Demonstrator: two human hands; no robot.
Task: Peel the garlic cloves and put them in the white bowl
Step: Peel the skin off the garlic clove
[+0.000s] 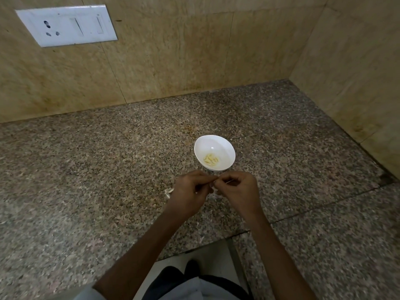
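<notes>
- Left grip (190, 191) and right grip (238, 190), fingers curled, pinch a small pale piece (213, 187) between them, mostly hidden.
- Peeled cloves (211, 159) lie in bowl (207, 144) just beyond.

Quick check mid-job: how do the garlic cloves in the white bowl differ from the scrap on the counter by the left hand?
The garlic cloves are pale yellow; the scrap is whitish. The garlic cloves are several, clustered in the white bowl; the scrap lies alone on the granite counter. Shared: neither is held; left hand and right hand pinch a small piece between them.
</notes>
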